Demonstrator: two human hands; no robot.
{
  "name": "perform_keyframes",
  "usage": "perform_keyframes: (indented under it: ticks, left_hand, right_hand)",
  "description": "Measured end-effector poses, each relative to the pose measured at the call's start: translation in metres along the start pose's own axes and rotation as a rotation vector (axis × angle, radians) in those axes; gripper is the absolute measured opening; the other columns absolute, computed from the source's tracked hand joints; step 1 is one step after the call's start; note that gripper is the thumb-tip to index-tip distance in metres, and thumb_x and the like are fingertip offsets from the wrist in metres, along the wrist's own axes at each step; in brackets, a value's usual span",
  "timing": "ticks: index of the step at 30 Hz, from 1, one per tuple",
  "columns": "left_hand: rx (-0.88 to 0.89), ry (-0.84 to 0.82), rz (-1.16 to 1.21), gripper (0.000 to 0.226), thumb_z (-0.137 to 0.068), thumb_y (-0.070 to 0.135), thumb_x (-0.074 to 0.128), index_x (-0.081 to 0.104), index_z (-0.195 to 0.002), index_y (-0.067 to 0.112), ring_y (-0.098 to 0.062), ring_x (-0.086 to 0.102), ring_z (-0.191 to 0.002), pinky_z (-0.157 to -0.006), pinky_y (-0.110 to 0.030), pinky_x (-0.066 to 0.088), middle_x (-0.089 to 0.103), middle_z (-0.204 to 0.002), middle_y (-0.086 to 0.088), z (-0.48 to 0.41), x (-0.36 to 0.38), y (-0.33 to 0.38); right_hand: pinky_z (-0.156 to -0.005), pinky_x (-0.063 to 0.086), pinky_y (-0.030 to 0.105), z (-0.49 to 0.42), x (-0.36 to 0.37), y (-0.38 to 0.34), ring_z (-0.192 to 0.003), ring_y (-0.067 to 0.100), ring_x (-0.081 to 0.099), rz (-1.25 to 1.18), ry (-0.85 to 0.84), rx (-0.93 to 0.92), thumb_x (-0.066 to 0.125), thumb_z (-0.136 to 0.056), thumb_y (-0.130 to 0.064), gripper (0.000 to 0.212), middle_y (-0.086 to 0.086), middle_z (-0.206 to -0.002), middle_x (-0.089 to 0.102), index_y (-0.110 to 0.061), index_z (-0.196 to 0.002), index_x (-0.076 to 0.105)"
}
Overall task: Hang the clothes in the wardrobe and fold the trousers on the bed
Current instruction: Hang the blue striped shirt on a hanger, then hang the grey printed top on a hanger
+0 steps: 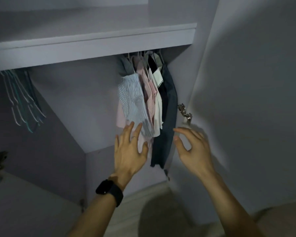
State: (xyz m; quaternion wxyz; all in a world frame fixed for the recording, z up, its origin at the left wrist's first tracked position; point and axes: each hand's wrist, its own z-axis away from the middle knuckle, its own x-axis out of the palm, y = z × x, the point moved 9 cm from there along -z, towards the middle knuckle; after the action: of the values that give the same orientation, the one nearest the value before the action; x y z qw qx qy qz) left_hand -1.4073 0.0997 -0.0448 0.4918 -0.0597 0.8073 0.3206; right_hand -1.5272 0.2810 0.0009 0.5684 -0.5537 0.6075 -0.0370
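Hanging in a tight bunch beneath the shelf (92, 43), at the right end of the wardrobe (96, 100), the clothes (150, 93) are all thin, soft fabric that looks light and will sway or slide along at a slight push. They are best steered by the hanger shoulders up top, not by the limp hems. Counting them is uncertain because they overlap. One grey piece (126, 67), one blue-and-white striped shirt (132, 96), at least one pink shirt (148, 89), one white piece (157, 100), one black layer behind it and one long navy garment (167, 117) can be told apart, so about six. The left hand (128, 151), with a black watch (109, 190) at the wrist, is spread flat with straight fingers, its tips resting on the lower hems of the striped and pink shirts. The right hand (193, 147), blurred, is loosely curved and grasps nothing, just beside the navy garment and below the door hinge (184, 111). A cluster of empty hangers (22, 100), too overlapped to count, hangs at the far left. No trousers or bed are in view.
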Motion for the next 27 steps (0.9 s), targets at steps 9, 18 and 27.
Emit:
perform_keyframes:
  ticks: [9,18,27]
  left_hand:
    - [0.328,-0.274,0.059,0.060,-0.093,0.044,0.044,0.046,-0.149,0.024,-0.026,0.042,-0.139,-0.114,-0.056,0.034,0.049,-0.150,-0.003,-0.001,0.086,0.064]
    - [0.911,-0.500,0.303,0.052,-0.093,0.038,0.048,0.058,-0.139,0.017,-0.026,0.057,-0.124,-0.102,-0.045,0.047,0.060,-0.138,0.000,0.051,0.141,0.209]
    - [1.394,-0.795,0.444,0.049,-0.095,0.032,0.060,0.054,-0.143,0.022,-0.024,0.051,-0.126,-0.107,-0.040,0.043,0.057,-0.139,0.001,0.259,0.131,0.356]
  right_hand:
    - [-0.092,0.043,0.024,0.079,-0.036,0.079,-0.112,0.022,0.061,0.174,0.169,0.300,0.065,-0.098,-0.028,0.023,-0.006,-0.121,0.070,-0.024,-0.121,0.070]
    - [-0.095,0.046,0.030,0.265,-0.140,0.063,-0.109,0.014,0.059,0.475,0.717,0.729,0.061,-0.095,-0.031,0.024,-0.007,-0.118,0.070,-0.022,-0.114,0.072]
    - [-0.095,0.047,0.038,0.498,-0.168,-0.003,-0.114,0.026,0.061,0.599,1.011,1.254,0.060,-0.097,-0.037,0.026,-0.004,-0.122,0.067,-0.026,-0.119,0.068]
